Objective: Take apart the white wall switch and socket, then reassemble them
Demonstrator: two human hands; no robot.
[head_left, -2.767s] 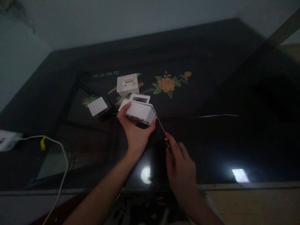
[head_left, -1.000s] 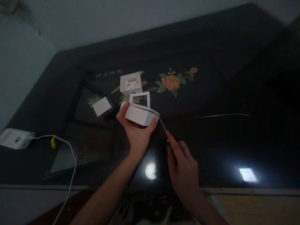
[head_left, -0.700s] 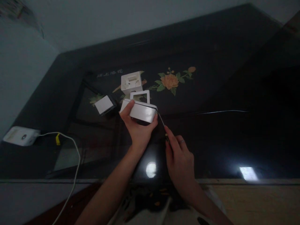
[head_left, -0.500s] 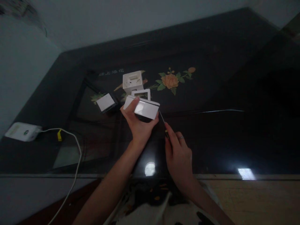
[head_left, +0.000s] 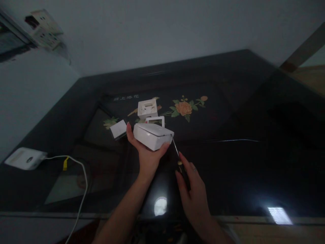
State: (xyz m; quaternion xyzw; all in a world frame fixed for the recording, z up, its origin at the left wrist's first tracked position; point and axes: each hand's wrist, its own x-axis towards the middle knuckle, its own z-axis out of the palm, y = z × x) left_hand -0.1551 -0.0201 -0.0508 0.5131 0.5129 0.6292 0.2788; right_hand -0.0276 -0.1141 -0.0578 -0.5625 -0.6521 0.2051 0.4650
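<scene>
My left hand [head_left: 146,154] is closed round a white plastic box [head_left: 153,135], holding it a little above the dark glass table [head_left: 241,159]. My right hand [head_left: 193,189] grips a thin screwdriver [head_left: 175,151] whose tip touches the box's right edge. Behind the box lie a white square frame [head_left: 155,119], an open white back box [head_left: 148,108] and a white square plate [head_left: 118,129].
A white power strip [head_left: 25,158] with a white cable [head_left: 80,183] and a yellow tag lies at the left. A painted orange flower [head_left: 183,108] shows under the glass. The table's front edge runs along the bottom. Wall sockets [head_left: 43,28] hang at the top left.
The camera has tilted up, so the table sits lower in view. Both hands keep their hold. The box has turned, its top face now showing, and the screwdriver tip stays at its right edge.
</scene>
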